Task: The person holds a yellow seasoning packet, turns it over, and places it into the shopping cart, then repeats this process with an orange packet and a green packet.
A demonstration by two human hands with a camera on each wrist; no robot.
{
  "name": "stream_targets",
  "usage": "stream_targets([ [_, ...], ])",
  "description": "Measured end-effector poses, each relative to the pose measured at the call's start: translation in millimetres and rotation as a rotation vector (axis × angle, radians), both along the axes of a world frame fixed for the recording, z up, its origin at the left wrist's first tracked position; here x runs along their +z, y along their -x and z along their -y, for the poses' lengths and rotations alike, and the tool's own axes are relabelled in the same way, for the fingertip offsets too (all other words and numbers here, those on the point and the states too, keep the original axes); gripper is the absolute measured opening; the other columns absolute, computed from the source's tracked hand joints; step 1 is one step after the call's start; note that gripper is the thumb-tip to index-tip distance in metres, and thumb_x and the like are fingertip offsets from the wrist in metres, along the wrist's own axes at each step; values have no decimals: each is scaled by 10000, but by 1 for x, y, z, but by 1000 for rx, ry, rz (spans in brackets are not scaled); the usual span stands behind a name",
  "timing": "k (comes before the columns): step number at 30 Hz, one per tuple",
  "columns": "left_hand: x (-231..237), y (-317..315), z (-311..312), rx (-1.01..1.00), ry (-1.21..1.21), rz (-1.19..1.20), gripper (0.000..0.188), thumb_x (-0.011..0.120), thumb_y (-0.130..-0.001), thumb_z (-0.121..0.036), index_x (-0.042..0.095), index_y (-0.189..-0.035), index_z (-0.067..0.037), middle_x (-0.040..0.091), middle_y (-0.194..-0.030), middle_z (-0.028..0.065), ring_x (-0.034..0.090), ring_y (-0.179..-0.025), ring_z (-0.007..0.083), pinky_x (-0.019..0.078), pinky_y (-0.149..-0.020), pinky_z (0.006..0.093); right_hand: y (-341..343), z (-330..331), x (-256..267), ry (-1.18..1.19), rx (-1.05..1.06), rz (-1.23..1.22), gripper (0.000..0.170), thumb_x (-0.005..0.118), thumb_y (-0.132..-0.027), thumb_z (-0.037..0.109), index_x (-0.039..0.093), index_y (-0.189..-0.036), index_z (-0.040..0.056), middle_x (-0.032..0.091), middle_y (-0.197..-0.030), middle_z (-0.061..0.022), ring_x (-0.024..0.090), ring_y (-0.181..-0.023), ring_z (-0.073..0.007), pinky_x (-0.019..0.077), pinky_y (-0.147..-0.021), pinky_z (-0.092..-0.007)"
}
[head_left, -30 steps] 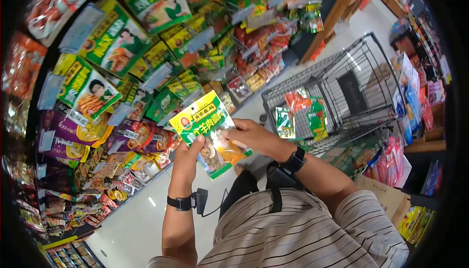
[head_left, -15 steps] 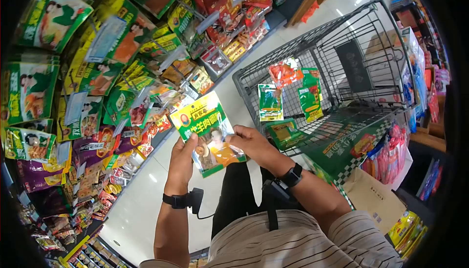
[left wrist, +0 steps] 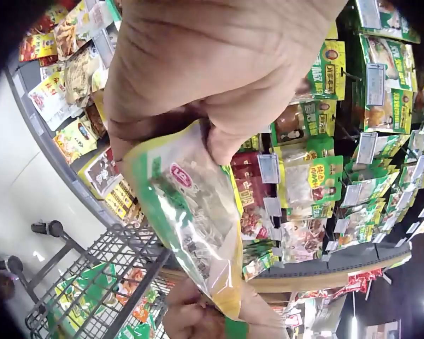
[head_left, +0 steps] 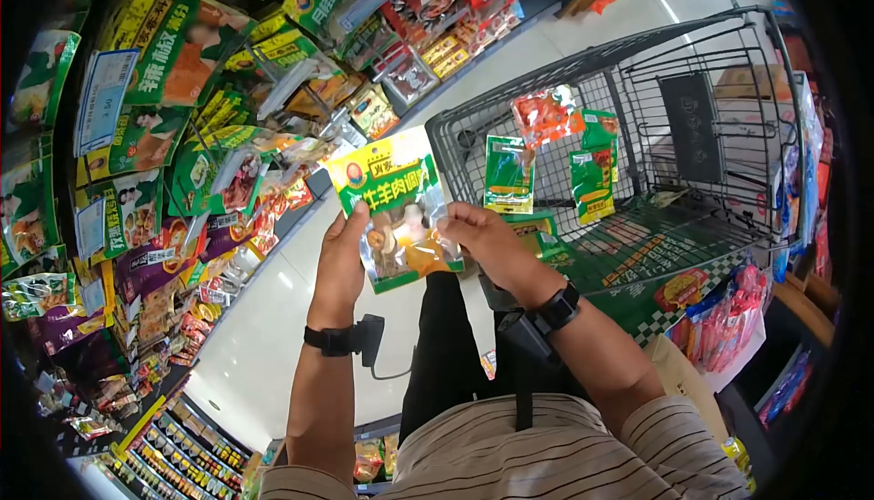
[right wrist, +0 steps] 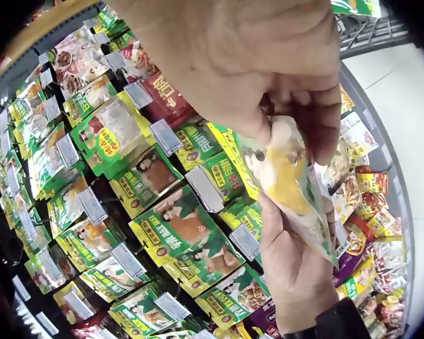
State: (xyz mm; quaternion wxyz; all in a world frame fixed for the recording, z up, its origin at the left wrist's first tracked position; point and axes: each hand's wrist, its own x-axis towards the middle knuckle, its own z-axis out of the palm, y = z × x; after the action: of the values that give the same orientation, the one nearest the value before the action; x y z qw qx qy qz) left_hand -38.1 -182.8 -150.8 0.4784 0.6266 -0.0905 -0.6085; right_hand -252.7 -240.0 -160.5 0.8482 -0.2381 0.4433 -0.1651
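Observation:
A seasoning packet (head_left: 391, 204), yellow at the top and green below with a clear window, is held upright in front of the body. My left hand (head_left: 340, 259) pinches its left edge, thumb on the front. On the opposite edge my right hand (head_left: 487, 243) pinches it near the middle. In the left wrist view the packet (left wrist: 191, 205) shows a clear side with pale contents, and the left hand (left wrist: 226, 70) grips its end. The right wrist view has the right hand (right wrist: 247, 70) with thumb and fingers around the packet's edge (right wrist: 286, 169).
A shopping cart (head_left: 637, 81) stands to the right, with several green packets and a red packet (head_left: 546, 116) in it. Shelves of hanging spice packets (head_left: 173, 40) line the left side, with price tags (head_left: 106, 99). Pink bagged goods (head_left: 728, 318) sit at the right.
The view has shifted along the shelf and the cart now appears nearer and larger. Both hands still hold the packet, which has risen slightly in view since half a second ago.

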Motion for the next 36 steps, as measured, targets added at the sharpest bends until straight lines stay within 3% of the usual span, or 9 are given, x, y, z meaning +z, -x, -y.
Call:
stream_targets([
  [4, 2, 5, 9, 8, -4, 41, 468, 592, -1014, -339, 589, -1317, 18, 643, -1258, 51, 578, -1120, 120, 417, -996, 260, 4, 7, -13, -31, 24, 5, 184, 623, -975, 232, 669, -1087, 93, 629, -894, 70, 519, -770, -4, 356, -624, -176],
  [7, 6, 8, 15, 14, -2, 68, 471, 573, -1021, -364, 595, -1307, 10, 649, -1237, 48, 583, -1107, 117, 425, -984, 258, 8, 16, -6, -27, 121, -63, 297, 627, -976, 252, 624, -1211, 69, 646, -1028, 26, 567, -880, -30, 430, -708, -183],
  [10, 13, 8, 22, 44, -17, 122, 478, 567, -1021, -373, 590, -1309, 8, 650, -1231, 53, 585, -1101, 121, 429, -980, 261, 10, 2, -28, -96, 65, -2, 434, 620, -982, 322, 562, -1316, 51, 627, -1142, -12, 593, -999, -74, 466, -893, -216],
  [13, 0, -1, 20, 69, -62, 132, 478, 567, -1021, -371, 582, -1316, 5, 646, -1235, 54, 588, -1095, 124, 431, -978, 264, 18, -11, -40, -35, 292, 48, 535, 557, -1001, 411, 509, -1374, 29, 592, -1189, -41, 511, -1050, -100, 438, -909, -277],
  [17, -4, 5, 24, 60, 23, 153, 369, 569, -1028, -282, 579, -1278, -11, 645, -1211, 72, 612, -1086, 154, 480, -954, 309, 13, -31, -70, -19, 379, 11, 532, 536, -1006, 410, 506, -1361, 14, 606, -1164, -58, 532, -1051, -138, 439, -953, -324],
  [20, -10, 7, 25, 67, 8, 148, 420, 550, -1031, -345, 590, -1263, 3, 647, -1198, 63, 602, -1063, 138, 476, -934, 304, 14, -19, -58, -29, 349, 69, 625, 570, -1001, 396, 428, -1447, -18, 622, -1153, -25, 533, -1135, -94, 390, -1021, -237],
  [23, -16, 5, 24, 83, 20, 100, 418, 542, -1035, -332, 575, -1267, 15, 641, -1209, 73, 607, -1064, 151, 480, -940, 314, 13, -17, -57, 81, 354, -91, 728, 574, -997, 376, 315, -1479, -104, 622, -1058, -39, 538, -1044, -102, 415, -944, -236],
  [26, -20, 4, 22, 82, 3, 109, 412, 541, -1036, -323, 571, -1265, 19, 637, -1215, 79, 613, -1068, 162, 486, -930, 308, 16, -8, -47, 53, 353, -53, 825, 599, -981, 358, 206, -1489, -160, 608, -975, -53, 533, -961, -115, 427, -870, -240],
  [36, -33, 4, 21, 133, 4, 72, 413, 534, -1037, -315, 539, -1281, 18, 604, -1262, 102, 604, -1120, 193, 489, -962, 341, 19, 3, -66, 148, 314, -50, 690, 588, -954, 251, 300, -1467, -109, 525, -792, -2, 489, -694, -76, 412, -613, -240],
])
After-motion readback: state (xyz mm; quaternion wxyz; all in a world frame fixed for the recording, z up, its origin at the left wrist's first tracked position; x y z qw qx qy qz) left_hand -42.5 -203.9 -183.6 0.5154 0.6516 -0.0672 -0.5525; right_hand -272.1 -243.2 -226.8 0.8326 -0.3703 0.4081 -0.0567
